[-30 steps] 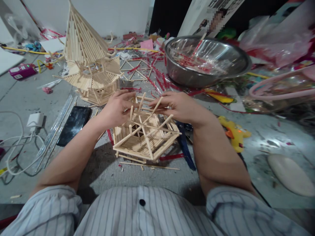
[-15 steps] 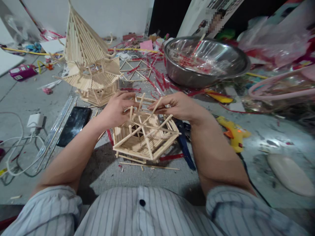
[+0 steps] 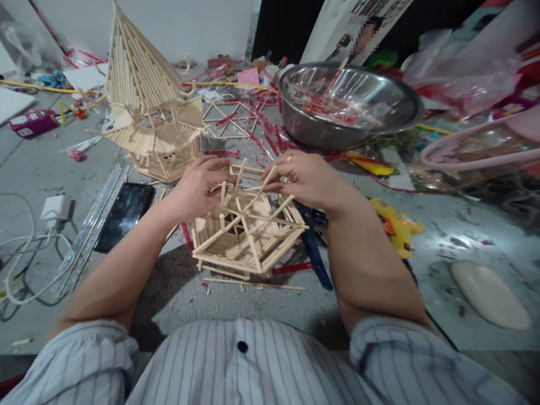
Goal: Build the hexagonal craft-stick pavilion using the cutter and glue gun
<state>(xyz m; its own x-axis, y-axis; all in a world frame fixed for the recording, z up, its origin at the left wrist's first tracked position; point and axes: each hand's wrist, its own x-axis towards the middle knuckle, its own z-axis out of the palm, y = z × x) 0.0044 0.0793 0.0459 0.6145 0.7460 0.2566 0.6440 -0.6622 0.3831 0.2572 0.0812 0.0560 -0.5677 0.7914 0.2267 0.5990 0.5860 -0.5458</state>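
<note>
A six-sided model of pale wooden sticks [image 3: 248,256] rests on the grey table in front of me, with crossed sticks on top and several short ones standing up. My left hand [image 3: 205,185] grips its far left side, fingers bent around an upright stick. At the far right side, my right hand [image 3: 306,179], with a ring on one finger, has thumb and forefinger closed at a slanting stick. Its other fingertips are partly hidden. Behind my left hand stands a taller stick pagoda [image 3: 154,132] with a pointed roof.
A steel basin [image 3: 350,132] holding red and clear wrappers stands at the back right. Blue-handled pliers [image 3: 314,250] lie beside the model, and a yellow glue gun [image 3: 396,228] is farther right. A black phone [image 3: 124,216] and white charger [image 3: 57,209] lie left.
My right hand's fingers have drawn back a little to the right and closed nearer the slanting stick. My left hand stays at the model. The whole view has shifted slightly.
</note>
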